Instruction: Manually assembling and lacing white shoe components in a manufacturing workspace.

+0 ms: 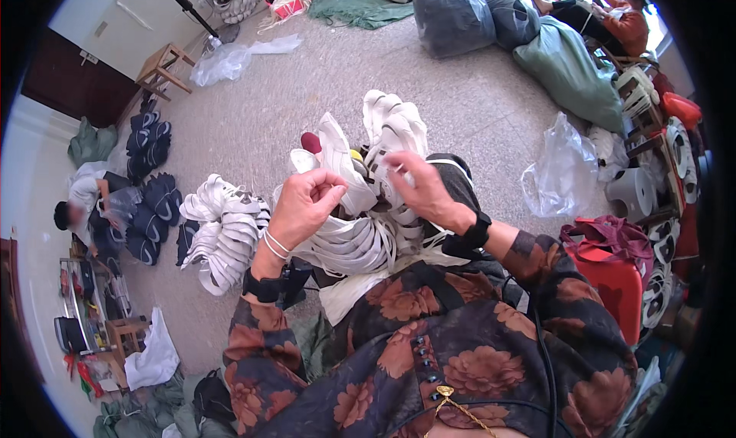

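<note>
My left hand (308,205) is raised over my lap, thumb and fingers pinched together; whatever they hold is too small to make out. To its right, my right hand (426,189) hovers by the shoe uppers, its fingertips smeared by motion. Below and between the hands lies a bundle of nested white shoe uppers (355,246) across my lap. One white upper (335,153) stands tilted up just beyond my left hand. Behind my right hand rises another stack of white uppers (393,123). A dark red round thing (310,142) shows beside the tilted upper.
More white uppers (222,235) lie on the floor at my left. A red stool (609,284) with maroon cloth stands at my right. Clear plastic bags (563,169) and dark stuffed sacks (454,20) lie farther off. Two people sit at the far left and far right.
</note>
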The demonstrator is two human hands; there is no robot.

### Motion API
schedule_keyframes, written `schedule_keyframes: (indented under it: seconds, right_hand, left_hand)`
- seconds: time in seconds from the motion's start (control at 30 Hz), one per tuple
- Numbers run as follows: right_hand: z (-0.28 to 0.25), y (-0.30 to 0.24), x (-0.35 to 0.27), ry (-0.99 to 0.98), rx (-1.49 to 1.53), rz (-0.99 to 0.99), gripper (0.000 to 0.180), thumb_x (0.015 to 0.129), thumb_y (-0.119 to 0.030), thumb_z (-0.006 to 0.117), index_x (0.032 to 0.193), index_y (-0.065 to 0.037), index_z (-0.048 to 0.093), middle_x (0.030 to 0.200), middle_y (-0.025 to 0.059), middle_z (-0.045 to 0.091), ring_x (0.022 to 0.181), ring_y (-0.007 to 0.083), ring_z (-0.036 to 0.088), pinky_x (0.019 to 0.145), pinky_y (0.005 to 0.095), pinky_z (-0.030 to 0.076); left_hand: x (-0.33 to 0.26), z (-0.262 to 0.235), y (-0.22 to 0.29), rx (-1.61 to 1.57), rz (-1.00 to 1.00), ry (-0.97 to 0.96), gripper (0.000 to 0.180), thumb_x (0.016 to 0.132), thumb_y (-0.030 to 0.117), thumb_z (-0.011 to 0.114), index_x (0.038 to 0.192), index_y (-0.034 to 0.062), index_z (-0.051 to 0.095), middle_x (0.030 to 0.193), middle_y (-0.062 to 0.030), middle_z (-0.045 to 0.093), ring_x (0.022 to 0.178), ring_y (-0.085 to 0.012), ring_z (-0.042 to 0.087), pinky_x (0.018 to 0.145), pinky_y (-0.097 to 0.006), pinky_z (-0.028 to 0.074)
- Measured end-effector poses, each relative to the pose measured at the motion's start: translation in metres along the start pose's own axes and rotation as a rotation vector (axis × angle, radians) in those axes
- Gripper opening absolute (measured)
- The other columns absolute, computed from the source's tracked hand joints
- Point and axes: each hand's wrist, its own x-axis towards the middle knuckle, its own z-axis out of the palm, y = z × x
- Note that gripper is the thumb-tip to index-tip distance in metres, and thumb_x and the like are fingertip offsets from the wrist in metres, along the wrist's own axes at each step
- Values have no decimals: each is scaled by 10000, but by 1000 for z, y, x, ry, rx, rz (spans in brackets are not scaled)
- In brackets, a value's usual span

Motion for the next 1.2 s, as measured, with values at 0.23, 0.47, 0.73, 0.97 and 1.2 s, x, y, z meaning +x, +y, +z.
schedule_keyframes:
  seconds: [0.23,0.47,0.73,0.97,1.2]
  right_hand:
    - [43,-4,12,-414,415,392,319,904,-155,653,1157,25,578,893,92,660,813,158,615,742,326,506]
    - [14,-9,-2,-640,254,136,274,932,-133,647,1147,32,607,927,109,666,849,146,595,785,319,496]
    - [-23,10,1,-639,569,427,207,959,-114,610,1124,7,636,969,-18,646,894,72,546,818,272,469]
    - [-2,20,22,-607,728,409,192,929,-132,630,1082,-17,616,952,-38,616,874,52,535,761,223,438]
    - [12,-14,31,-509,739,352,308,935,-169,657,1191,-6,602,1058,29,653,972,92,590,867,276,478]
  left_hand:
    - [-9,16,10,62,94,105,62,899,43,655,933,15,699,756,17,604,629,-51,508,556,-225,396]
    - [27,5,-8,400,272,384,69,876,17,618,918,20,672,789,-121,631,628,-236,604,586,-345,464]
    - [30,-14,-10,-89,-39,134,113,885,120,698,886,9,683,635,82,511,572,-9,428,521,-220,366]
    - [8,-16,20,111,-139,-121,120,910,118,671,898,6,710,714,64,610,605,-25,489,543,-198,374]
    - [14,-15,12,-578,-34,25,183,969,87,606,1106,-8,683,693,61,554,520,-10,426,476,-201,405]
